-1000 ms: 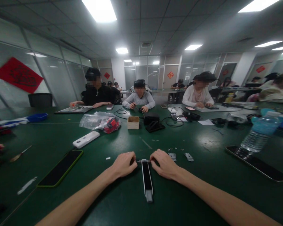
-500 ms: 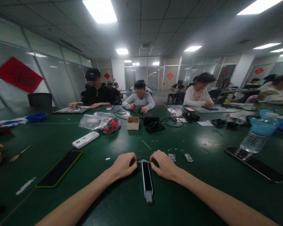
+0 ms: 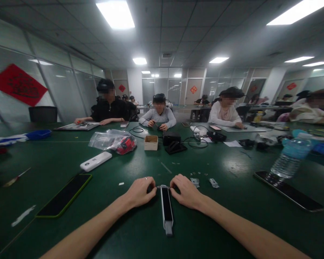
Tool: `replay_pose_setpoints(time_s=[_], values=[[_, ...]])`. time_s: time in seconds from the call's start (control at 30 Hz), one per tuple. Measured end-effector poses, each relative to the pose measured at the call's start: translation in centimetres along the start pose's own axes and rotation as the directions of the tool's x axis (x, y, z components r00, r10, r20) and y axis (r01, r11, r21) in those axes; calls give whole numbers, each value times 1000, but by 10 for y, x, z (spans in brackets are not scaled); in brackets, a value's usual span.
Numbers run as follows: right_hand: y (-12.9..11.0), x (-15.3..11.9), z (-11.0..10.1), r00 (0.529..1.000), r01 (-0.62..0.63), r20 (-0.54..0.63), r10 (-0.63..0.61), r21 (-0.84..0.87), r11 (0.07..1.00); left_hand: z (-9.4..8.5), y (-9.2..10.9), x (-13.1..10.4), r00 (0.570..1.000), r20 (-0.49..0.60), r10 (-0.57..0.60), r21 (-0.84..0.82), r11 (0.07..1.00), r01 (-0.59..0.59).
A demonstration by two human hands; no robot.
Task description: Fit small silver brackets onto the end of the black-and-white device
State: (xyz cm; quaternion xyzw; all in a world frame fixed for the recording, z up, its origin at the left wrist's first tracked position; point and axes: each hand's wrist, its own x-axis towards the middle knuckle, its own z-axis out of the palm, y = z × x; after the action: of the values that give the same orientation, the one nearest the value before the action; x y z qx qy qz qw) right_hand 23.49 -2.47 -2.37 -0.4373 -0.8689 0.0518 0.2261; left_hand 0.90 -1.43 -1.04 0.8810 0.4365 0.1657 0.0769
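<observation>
A slim white and black device [image 3: 166, 208] lies on the green table between my forearms, its grey end toward me. At its far end, my left hand [image 3: 142, 190] is closed from the left, fingers pinched on a small part I cannot make out. My right hand [image 3: 185, 191] is closed at the right side of the same end, its fingertips curled on something too small to name. A thin metal piece shows between the two hands. Small metal brackets [image 3: 213, 183] and several tiny rings lie beyond my right hand.
Left are a green-edged phone [image 3: 64, 196], a white power bank [image 3: 96, 161] and a plastic bag [image 3: 112, 141]. Ahead stands a small box [image 3: 151, 143]. Right, a water bottle [image 3: 291, 158] stands by a dark phone [image 3: 288, 191]. People sit across the table; another person's hand is at far left.
The view has shifted slightly, so the table items appear a little further left and lower. Both hands keep their places at the device's far end.
</observation>
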Motion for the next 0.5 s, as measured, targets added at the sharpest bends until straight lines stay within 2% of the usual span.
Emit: replay_pose_setpoints(time_s=[0.5], values=[[-6,-1,-6,998,-49,33,48,27,998,3,-3,-1,999,6,32,-29,999,-32]])
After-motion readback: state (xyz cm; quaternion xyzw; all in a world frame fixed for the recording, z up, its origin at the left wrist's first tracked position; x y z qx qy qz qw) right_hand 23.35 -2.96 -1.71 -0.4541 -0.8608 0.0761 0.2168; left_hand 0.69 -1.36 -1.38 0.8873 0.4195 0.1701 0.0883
